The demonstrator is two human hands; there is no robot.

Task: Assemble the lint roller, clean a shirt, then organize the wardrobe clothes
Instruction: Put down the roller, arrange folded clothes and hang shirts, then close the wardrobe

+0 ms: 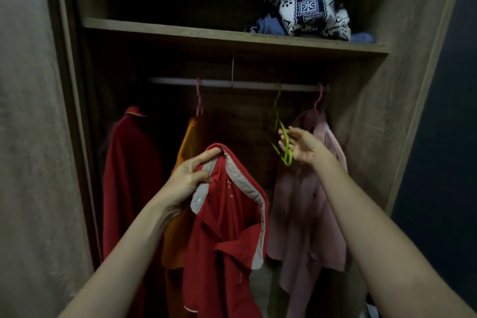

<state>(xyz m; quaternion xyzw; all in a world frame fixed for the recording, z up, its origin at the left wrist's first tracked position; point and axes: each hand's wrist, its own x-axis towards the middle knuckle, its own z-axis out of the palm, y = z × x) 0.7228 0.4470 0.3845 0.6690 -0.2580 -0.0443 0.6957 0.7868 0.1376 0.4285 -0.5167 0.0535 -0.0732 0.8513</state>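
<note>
Three garments hang from the metal rail (245, 84): a dark red top (129, 162), an orange shirt (188, 134) and a pale pink shirt (304, 214). In front of them, the left hand (188, 181) pinches the grey-lined collar of a red polo shirt (227, 227), which covers part of the orange one. The right hand (303, 147), fingers spread, touches a lime-green plastic hanger (282, 137) hooked on the rail. A black-and-white patterned cloth (307, 10) lies on the wooden shelf (206, 36) above. The polo's neck print is too small to read.

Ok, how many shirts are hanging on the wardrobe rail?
3: red shirt far left, orange shirt beside it, pink shirt at right. Left hand holds an unhung grey-trimmed red polo; darkness may hide more.
</note>
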